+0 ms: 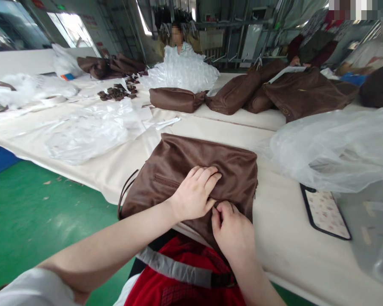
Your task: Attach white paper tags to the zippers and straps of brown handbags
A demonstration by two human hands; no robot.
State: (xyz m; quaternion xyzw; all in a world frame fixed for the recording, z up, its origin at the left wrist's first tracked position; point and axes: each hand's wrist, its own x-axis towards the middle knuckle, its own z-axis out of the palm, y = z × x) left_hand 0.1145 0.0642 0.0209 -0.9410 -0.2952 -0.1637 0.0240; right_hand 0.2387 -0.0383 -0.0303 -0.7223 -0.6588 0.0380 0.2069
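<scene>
A flat brown leather bag (191,155) lies in front of me at the table's near edge, its lower part hanging over. A zipped slit (166,182) shows on its face, and thin brown straps (124,191) stick out at its left side. My left hand (194,193) rests on the middle of the bag, palm down, its fingers stretched over the leather. Close beside it, my right hand (232,227) is closed in a pinch on the bag's leather near a seam. Whether a small part such as a zip pull sits between those fingertips is hidden.
Clear plastic bags (338,148) lie at right by a patterned phone case (327,212) and at left (92,131). More brown bags (175,100) line the table's far side, near small brown pieces (118,91). A person (178,44) stands behind a clear plastic pile (181,70); others are at right.
</scene>
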